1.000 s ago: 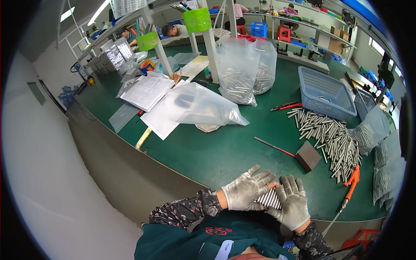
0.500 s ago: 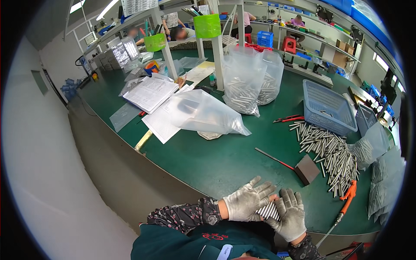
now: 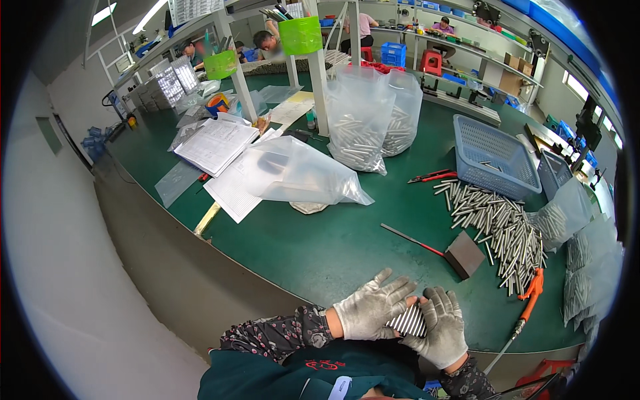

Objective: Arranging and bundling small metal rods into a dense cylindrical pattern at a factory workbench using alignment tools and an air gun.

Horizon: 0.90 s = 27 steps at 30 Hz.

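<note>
Close to my body at the table's front edge, a row of slim shiny metal pins (image 3: 409,322) lies side by side between my two gloved hands. My left hand (image 3: 371,309) holds the row from the left, its fingers stretched toward the right hand. From the other side my right hand (image 3: 441,327) grips the same pins, its fingers pointing up and away. Both gloves are greyish white, with bare fingertips showing near the pins. My palms and the undersides of the pins are hidden. A large pile of loose metal pins (image 3: 501,230) lies to the right.
Beyond my hands are a brown block (image 3: 464,255), a thin file with a red handle (image 3: 413,240) and red-handled pliers (image 3: 433,176). An orange air gun (image 3: 531,293) lies right. A blue basket (image 3: 497,160), pin-filled bags (image 3: 360,127), an empty-looking bag (image 3: 300,170) and papers (image 3: 219,143) stand farther back.
The whole scene has shifted slightly left and up in view. My hands keep their hold on the row of pins, which looks slightly turned.
</note>
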Tool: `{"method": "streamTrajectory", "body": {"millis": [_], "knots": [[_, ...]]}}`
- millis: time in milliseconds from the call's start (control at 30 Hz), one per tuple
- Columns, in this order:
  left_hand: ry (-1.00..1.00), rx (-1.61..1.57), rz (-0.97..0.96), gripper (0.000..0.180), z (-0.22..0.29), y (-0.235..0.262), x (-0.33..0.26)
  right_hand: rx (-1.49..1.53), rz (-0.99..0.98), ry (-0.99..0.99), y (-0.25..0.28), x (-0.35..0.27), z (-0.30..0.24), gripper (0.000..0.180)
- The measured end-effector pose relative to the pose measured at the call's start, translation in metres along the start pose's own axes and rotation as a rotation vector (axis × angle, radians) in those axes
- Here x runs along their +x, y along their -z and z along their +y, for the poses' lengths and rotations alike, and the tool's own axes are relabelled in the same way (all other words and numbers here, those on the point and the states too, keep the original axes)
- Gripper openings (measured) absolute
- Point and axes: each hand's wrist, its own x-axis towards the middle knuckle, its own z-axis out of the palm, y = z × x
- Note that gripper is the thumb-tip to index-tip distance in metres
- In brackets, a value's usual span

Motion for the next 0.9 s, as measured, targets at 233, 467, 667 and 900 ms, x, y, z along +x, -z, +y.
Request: {"method": "streamTrajectory", "body": {"millis": [233, 467, 667, 900], "knots": [[-0.009, 0.012, -0.005, 0.072, 0.001, 0.005, 0.002, -0.019, -0.001, -0.011, 0.002, 0.003, -0.002, 0.068], [-0.019, 0.022, 0.004, 0.07, -0.002, 0.001, 0.0, 0.003, -0.026, -0.044, 0.005, 0.007, -0.003, 0.068], [-0.02, 0.0, 0.034, 0.067, -0.001, 0.0, 0.0, 0.008, -0.074, -0.075, 0.01, 0.008, -0.005, 0.069], [-0.021, 0.003, 0.03, 0.066, 0.0, 0.003, 0.002, -0.036, -0.068, -0.057, 0.009, 0.007, -0.006, 0.061]]}}
